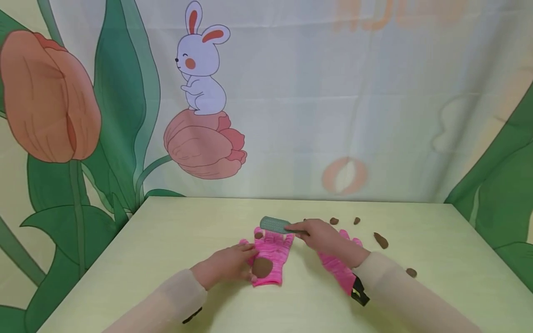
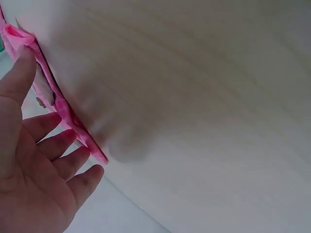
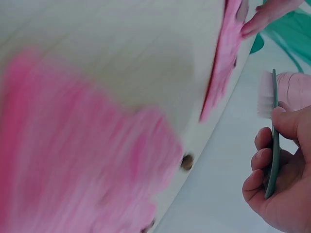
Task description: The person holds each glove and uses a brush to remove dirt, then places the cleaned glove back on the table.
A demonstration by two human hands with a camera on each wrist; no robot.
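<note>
A green brush (image 1: 275, 225) is grasped in the right hand (image 1: 318, 235), with its handle wrapped by the curled fingers and the thumb laid along it. The brush is held off the worktop (image 1: 187, 226), and in the head view it is seen beyond the fingertips of a pink glove (image 1: 278, 254), slightly overlapping them. In the right wrist view, pale bristles (image 3: 265, 94) are shown on the side turned toward the gloves, with a gap left between.

The glove is laid flat on the worktop, its cuff turned toward the person. Its left edge is touched by the left hand (image 1: 229, 263), whose fingers are spread and relaxed, clenched around nothing; the thumb is rested by the cuff. A large round brown patch (image 1: 262, 267) is seen near the cuff, and a small brown spot (image 1: 258, 235) on one finger.

A second pink glove (image 1: 338, 273) is partly covered by the right forearm. Small brown pieces (image 1: 381, 240) are scattered on the right half of the worktop. Behind it a curtain (image 1: 291, 92) is hung, printed with a white rabbit (image 1: 204, 95) and tulips (image 1: 50, 101).
</note>
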